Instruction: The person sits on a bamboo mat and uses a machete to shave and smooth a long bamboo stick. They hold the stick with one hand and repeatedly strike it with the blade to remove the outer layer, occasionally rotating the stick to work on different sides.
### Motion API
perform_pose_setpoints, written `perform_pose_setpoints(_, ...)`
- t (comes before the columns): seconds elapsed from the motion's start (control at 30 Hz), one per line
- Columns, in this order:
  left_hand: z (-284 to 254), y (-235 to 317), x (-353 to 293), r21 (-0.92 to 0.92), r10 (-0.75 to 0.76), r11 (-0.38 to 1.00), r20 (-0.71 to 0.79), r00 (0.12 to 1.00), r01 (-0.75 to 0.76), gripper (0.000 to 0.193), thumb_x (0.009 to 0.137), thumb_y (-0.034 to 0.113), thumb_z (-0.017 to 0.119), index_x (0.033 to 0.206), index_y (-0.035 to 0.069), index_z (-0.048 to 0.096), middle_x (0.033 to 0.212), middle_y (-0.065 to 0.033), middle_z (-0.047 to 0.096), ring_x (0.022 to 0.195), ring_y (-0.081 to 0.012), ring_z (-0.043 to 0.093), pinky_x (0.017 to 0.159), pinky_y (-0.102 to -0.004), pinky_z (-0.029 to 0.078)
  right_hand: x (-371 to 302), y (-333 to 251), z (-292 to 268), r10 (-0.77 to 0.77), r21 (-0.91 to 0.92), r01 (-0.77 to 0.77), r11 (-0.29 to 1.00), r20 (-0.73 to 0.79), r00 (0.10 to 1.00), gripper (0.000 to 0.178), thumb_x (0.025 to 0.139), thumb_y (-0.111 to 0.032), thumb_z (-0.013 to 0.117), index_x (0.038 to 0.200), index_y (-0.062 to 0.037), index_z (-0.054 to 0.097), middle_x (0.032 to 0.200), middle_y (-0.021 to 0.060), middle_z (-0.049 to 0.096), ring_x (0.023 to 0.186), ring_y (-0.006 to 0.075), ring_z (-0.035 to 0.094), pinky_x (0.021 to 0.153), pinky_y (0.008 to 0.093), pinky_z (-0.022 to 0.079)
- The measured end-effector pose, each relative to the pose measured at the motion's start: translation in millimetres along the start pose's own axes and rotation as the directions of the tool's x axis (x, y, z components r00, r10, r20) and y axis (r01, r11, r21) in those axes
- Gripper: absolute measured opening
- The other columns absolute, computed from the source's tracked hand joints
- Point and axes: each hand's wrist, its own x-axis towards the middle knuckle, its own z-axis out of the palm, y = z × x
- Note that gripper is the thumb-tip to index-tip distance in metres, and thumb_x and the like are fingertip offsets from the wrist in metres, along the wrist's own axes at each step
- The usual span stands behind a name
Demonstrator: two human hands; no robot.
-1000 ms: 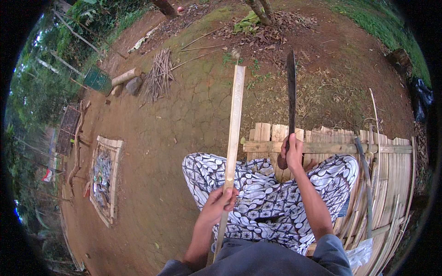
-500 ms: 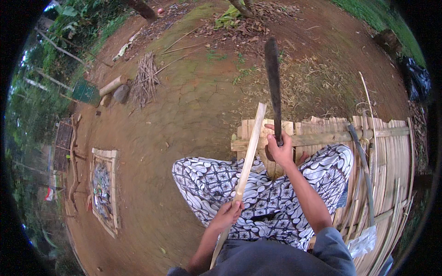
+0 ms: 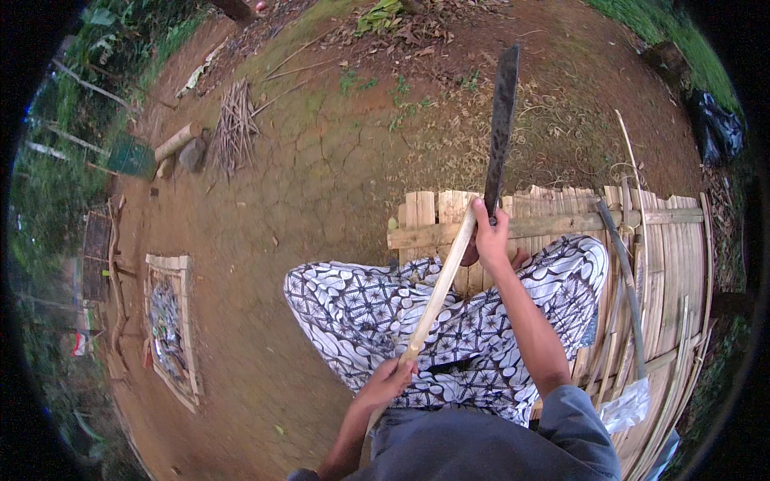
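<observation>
My right hand [image 3: 489, 237] grips the handle of a long dark machete [image 3: 501, 124], whose blade points up and away from me. My left hand [image 3: 388, 380] holds a pale bamboo strip [image 3: 437, 297] near its lower end. The strip slants up to the right, and its top end meets my right hand at the base of the blade. Both hands are above my lap, which is covered by a dark-and-white patterned cloth [image 3: 361, 313]. I sit on a platform of bamboo slats [image 3: 666, 264].
Bare brown earth lies ahead and to the left. A bundle of sticks [image 3: 234, 128] and short logs [image 3: 180, 146] lie at the far left. A framed flat panel [image 3: 170, 329] rests on the ground to my left. A curved dark rod [image 3: 624, 280] lies on the slats.
The bamboo strip has been pulled back toward me, so less of it sticks out beyond my right hand. The machete stays upright, now tilted slightly right.
</observation>
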Motion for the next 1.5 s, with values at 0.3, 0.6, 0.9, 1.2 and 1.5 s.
perform_pose_setpoints(0.3, -18.0, 2.7, -1.4, -0.212, 0.076, 0.970, -0.206, 0.976, -0.120, 0.034, 0.094, 0.039, 0.044, 0.085, 0.007, 0.050, 0.062, 0.0066, 0.034, 0.052, -0.0044, 0.031, 0.047, -0.0192, 0.027, 6.8, -8.0, -4.0, -0.011, 0.094, -0.003, 0.996, 0.152, 0.988, 0.022, 0.091, -0.022, 0.052, 0.099, -0.0028, 0.060, 0.049, -0.0072, 0.037, 0.040, 0.0044, 0.036, 0.038, 0.0218, 0.028)
perform_pose_setpoints(0.6, -24.8, 26.4, 4.9, -0.453, 0.152, 0.852, -0.269, 0.951, -0.265, 0.031, 0.095, 0.032, 0.044, 0.085, 0.003, 0.049, 0.068, -0.0032, 0.045, 0.054, -0.0108, 0.040, 0.048, -0.0220, 0.033, -35.2, 3.7, 13.5, -0.224, -0.409, 0.498, 0.765, 0.555, 0.801, 0.039, 0.079, -0.037, 0.063, 0.098, -0.0024, 0.063, 0.054, 0.0075, 0.055, 0.046, 0.0179, 0.055, 0.046, 0.0298, 0.042)
perform_pose_setpoints(0.9, -20.4, 35.1, 13.6, -0.146, 0.191, 0.943, -0.494, 0.848, -0.298, 0.027, 0.096, 0.029, 0.042, 0.081, 0.007, 0.046, 0.058, -0.0006, 0.042, 0.044, -0.0084, 0.038, 0.039, -0.0217, 0.029, -83.4, 1.5, 25.9, -0.277, -0.121, 0.908, 0.402, 0.929, 0.246, 0.045, 0.070, -0.052, 0.065, 0.064, -0.0078, 0.055, 0.054, 0.0080, 0.056, 0.048, 0.0259, 0.057, 0.046, 0.0353, 0.046)
perform_pose_setpoints(1.2, -2.2, 41.5, -8.4, -0.263, 0.148, 0.924, -0.428, 0.892, -0.279, 0.031, 0.095, 0.032, 0.043, 0.076, 0.007, 0.046, 0.050, 0.0038, 0.034, 0.036, -0.0059, 0.031, 0.033, -0.0223, 0.023, -31.9, -9.0, 25.7, 0.123, -0.651, 0.460, 0.604, 0.646, 0.753, 0.052, 0.083, -0.050, 0.050, 0.083, 0.0004, 0.064, 0.059, 0.0246, 0.057, 0.064, 0.0387, 0.061, 0.060, 0.0447, 0.050)
perform_pose_setpoints(1.5, -9.5, 55.8, -4.9, -0.206, 0.197, 0.924, -0.467, 0.862, -0.323, 0.031, 0.096, 0.033, 0.042, 0.079, 0.007, 0.046, 0.051, 0.0042, 0.033, 0.037, -0.0048, 0.030, 0.033, -0.0211, 0.022, -62.9, -1.2, 23.6, -0.195, -0.286, 0.801, 0.525, 0.876, 0.441, 0.040, 0.077, -0.043, 0.058, 0.074, -0.0027, 0.062, 0.055, 0.0173, 0.056, 0.056, 0.0349, 0.058, 0.055, 0.0419, 0.047)
